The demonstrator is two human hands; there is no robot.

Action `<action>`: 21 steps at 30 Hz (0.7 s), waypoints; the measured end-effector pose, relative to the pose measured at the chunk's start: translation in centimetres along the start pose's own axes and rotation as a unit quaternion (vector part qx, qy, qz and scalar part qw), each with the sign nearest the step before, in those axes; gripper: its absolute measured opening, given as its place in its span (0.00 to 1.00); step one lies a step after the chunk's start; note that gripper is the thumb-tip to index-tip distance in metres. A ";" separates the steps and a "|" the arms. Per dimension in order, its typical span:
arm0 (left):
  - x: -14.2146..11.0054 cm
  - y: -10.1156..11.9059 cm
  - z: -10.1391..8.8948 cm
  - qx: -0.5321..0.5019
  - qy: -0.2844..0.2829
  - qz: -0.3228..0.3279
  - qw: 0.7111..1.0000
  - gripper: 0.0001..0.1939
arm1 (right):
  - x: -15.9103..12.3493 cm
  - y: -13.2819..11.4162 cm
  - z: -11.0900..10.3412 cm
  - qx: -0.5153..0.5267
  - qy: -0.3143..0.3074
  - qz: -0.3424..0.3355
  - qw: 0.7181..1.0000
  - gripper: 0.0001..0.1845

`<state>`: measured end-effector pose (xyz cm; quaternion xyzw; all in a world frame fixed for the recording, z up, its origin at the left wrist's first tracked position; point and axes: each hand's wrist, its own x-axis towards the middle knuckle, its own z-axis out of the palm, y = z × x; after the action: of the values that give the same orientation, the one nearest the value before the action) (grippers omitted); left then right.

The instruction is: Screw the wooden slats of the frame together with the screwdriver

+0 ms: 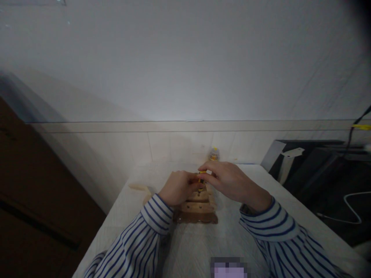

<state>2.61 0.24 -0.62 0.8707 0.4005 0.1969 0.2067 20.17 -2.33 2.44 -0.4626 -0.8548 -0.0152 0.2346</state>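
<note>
A small yellow-and-black piece (202, 180) is between the fingertips of both hands. My right hand (228, 178) pinches around its upper end from the right. My left hand (179, 188) has its fingers closed against it from the left, partly hiding it. Just below the fingertips stands a tiered light-wood object (197, 207) with dark round holes in its front and a brown base (195, 218). My left hand covers part of its left side. I cannot make out whether the piece touches the wood.
A clear container with yellow contents (213, 155) stands behind my right hand, near the wall. A pale curved wooden piece (140, 187) lies left of my left hand on the white-covered table (116, 231). Dark panels (313, 166) and a white cable (352, 222) are at the right.
</note>
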 end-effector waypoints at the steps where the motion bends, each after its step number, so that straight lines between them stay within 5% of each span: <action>1: 0.0 0.0 0.0 0.001 0.003 -0.006 1.000 0.15 | 0.0 0.0 0.0 -0.001 0.000 0.001 1.000 0.12; 21: -0.1 0.4 -0.4 -0.011 0.011 -0.023 1.000 0.16 | 0.1 -0.2 0.2 0.059 0.006 -0.006 0.998 0.14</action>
<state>2.64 0.02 -0.10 0.8568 0.4204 0.2060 0.2161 19.85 -2.33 2.34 -0.4426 -0.8558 0.0312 0.2661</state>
